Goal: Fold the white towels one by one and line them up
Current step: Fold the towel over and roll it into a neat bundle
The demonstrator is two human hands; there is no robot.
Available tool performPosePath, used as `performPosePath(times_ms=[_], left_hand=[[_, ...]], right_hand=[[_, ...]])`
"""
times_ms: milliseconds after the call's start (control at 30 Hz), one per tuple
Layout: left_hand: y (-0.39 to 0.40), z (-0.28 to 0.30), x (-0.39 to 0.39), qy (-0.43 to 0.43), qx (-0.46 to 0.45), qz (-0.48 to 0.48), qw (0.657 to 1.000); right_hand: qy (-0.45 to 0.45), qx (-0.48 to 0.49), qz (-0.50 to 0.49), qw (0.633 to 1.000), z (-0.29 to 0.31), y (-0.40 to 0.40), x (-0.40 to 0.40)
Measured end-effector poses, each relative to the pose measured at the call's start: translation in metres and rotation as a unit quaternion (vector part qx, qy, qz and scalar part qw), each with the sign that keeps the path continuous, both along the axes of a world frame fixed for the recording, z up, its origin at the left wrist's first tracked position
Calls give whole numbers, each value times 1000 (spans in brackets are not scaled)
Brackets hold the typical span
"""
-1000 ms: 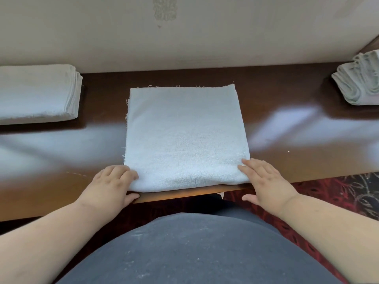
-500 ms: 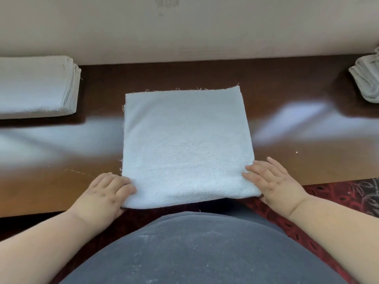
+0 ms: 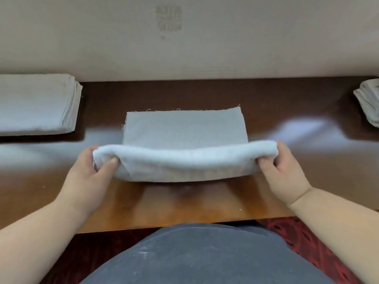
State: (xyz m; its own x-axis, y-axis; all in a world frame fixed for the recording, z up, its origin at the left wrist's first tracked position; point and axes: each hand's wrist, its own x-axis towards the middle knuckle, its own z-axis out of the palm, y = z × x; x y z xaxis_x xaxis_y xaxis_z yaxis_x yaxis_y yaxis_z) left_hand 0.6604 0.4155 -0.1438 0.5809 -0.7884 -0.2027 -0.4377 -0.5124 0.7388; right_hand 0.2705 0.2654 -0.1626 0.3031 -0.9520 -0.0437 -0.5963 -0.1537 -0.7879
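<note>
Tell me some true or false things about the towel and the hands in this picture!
1. Both hands hold the near edge of the white cloth towel lifted off the table. True: the left hand and the right hand each pinch a near corner.
2. The towel is crumpled into a ball. False: its far half lies flat on the glossy brown wooden table.
3. A stack of folded white towels sits at the left. True.
4. The pile of white towels at the right edge is red. False: it is white.
5. The right hand is resting flat on the table. False: it grips the towel.
</note>
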Motion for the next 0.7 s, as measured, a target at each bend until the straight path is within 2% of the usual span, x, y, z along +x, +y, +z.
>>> performPosePath(times_ms=[100,200,300,367,467,533,600,700], left_hand=[[-40,-4,-2,94,-18,82,992],[-81,-4,-4,252,-65,150,954],[-102,-12,8,308,-23,188,932],[-100,-23,14,282,5,128,951],[-106,-38,19,156,41,82,983],[-116,-45,19,99,69,92,989],[-125,-50,18,84,92,93,988],[-127,-55,16,51,121,88,987]], right_hand=[[-31,32,-62,997,0,-34,26],[-51,61,-130,988,-6,-61,50],[-45,106,-166,979,-15,-86,63],[-37,121,-176,976,-19,-98,70],[-20,166,-187,968,-21,-111,78],[-46,218,-185,957,-22,-113,78],[-90,249,-176,948,-21,-108,73],[-44,222,-164,960,-27,-97,67]])
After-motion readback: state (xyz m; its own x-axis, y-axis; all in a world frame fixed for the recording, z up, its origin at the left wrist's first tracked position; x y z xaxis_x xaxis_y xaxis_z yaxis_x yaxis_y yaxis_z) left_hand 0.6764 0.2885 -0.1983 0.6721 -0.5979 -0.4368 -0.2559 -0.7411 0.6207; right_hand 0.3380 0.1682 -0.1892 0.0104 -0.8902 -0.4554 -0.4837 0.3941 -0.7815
